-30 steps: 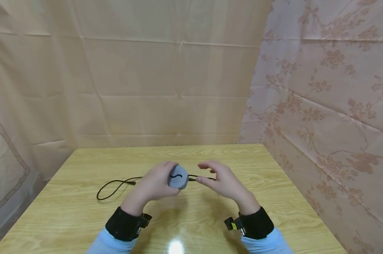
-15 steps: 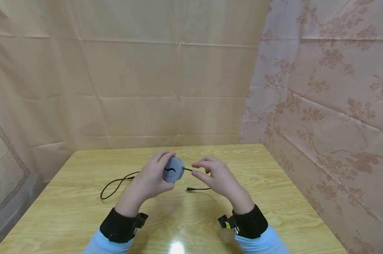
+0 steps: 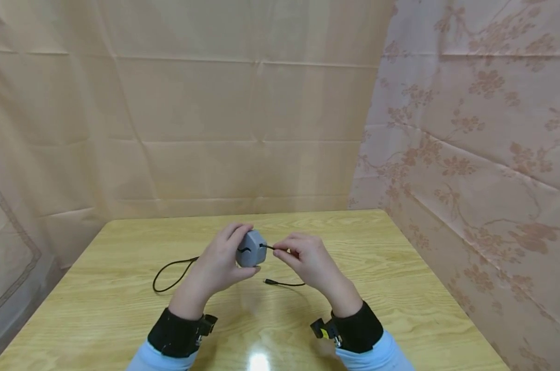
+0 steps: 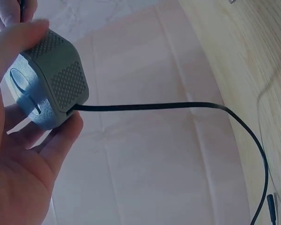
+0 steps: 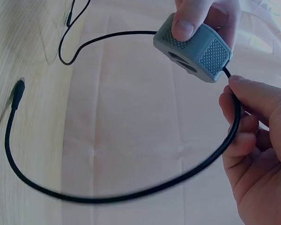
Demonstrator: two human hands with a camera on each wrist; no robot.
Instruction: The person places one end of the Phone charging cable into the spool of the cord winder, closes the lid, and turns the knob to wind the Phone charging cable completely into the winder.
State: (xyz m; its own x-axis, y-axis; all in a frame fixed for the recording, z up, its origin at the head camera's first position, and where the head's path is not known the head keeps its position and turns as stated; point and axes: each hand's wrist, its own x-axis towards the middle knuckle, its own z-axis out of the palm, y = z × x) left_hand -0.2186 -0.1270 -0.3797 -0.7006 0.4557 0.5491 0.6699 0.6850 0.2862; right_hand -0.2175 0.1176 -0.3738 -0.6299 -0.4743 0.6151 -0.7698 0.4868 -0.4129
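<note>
Left hand (image 3: pixel 220 262) grips a grey textured case (image 4: pixel 65 82); right hand (image 3: pixel 310 262) pinches the black cable (image 5: pixel 98 200) just beside it.

A cable (image 5: pixel 93 200) is running out left and right of the case (image 3: pixel 254 253) above the table (image 3: pixel 270 319); a curtain (image 3: pixel 192 113) is hanging behind.

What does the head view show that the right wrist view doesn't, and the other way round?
Only the head view: light-blue fabric sleeves and black wristbands.

Only the right wrist view: dimpled panels on the gray, many-sided, plastic-looking case.

Both: the left hand holding that case, the right hand pinching the thin black cable, a black plug at a cable end, and the light wood-grain table.
</note>
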